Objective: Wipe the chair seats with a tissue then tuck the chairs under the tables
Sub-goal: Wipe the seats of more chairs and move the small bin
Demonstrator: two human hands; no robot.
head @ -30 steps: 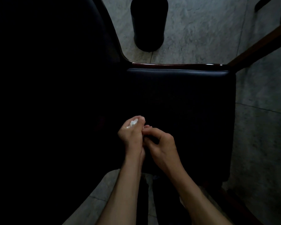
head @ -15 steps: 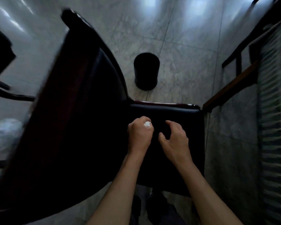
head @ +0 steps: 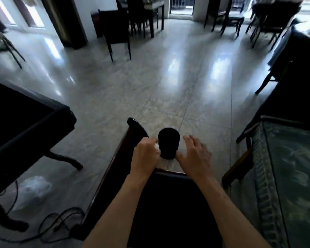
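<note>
Left hand (head: 145,156) clenches a crumpled tissue (head: 157,147) just left of the black bin (head: 169,143); right hand (head: 195,155) hovers spread and empty to the bin's right. Judged step: discard the wad, releasing directly over the bin mouth. Chair (head: 170,208) stands nearer than the bin, backrest left of seat, facing the glass-topped counter (head: 292,176), not yet tucked.

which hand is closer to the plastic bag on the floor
Left. The left hand, gripping a white tissue, is on the same side as the plastic bag, which lies on the floor to the lower left. The right hand is open, farther off, beyond the black bin.
</note>
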